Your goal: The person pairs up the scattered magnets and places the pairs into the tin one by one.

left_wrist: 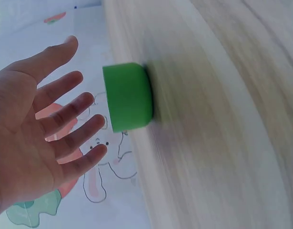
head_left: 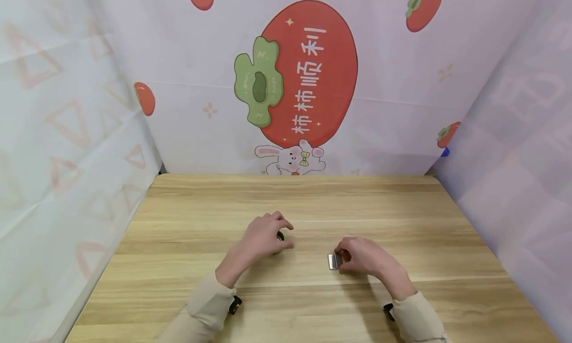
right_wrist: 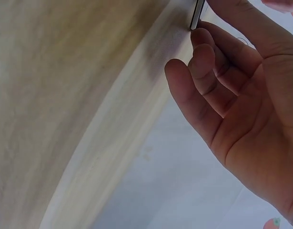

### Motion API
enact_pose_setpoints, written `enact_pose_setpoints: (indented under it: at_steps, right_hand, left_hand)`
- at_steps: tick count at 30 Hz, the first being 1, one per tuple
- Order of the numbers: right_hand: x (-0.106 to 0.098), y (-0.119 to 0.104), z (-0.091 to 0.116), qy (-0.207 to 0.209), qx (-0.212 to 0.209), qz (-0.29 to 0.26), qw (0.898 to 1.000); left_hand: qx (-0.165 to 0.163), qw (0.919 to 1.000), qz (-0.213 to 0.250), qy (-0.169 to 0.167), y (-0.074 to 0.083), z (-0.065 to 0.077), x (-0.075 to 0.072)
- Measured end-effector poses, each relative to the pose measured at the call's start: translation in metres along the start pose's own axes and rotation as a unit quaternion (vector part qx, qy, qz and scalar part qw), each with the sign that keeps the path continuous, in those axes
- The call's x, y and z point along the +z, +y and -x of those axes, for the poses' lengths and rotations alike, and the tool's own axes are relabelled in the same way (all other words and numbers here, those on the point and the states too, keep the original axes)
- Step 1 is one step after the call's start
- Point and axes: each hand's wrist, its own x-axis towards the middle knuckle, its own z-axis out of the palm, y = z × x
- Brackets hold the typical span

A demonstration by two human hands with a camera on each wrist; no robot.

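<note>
My left hand is spread with nothing between thumb and fingers. In the left wrist view its fingertips stand beside a small green cup-shaped object with a rounded base, which sits on the wooden table. From the head view, only a dark round part shows behind this hand. To the right, my right hand pinches a small shiny silver rectangular piece between thumb and fingertips, low over the table. The right wrist view gives only its thin edge at the top; the other fingers curl loosely below.
Both hands work over a light wood-grain table. A white cloth backdrop with printed persimmons and a rabbit rises behind its far edge. Cloth walls stand along the left and right sides.
</note>
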Motion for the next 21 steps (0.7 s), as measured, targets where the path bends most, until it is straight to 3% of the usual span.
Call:
enact_pose_setpoints:
  at_steps: [4, 13, 21]
  right_hand:
    - [-0.001, -0.002, 0.000, -0.002, 0.005, 0.000, 1.000]
    - [-0.001, -0.003, 0.001, -0.006, -0.009, 0.014, 1.000]
    - [0.000, -0.004, -0.002, 0.008, -0.026, 0.045, 0.999]
  left_hand:
    - [-0.010, 0.9998, 0.008, -0.012, -0.011, 0.006, -0.004]
    - [-0.026, 0.9954, 0.043, -0.081, -0.035, 0.019, -0.004]
    - [-0.036, 0.9949, 0.060, -0.073, -0.043, 0.018, -0.005]
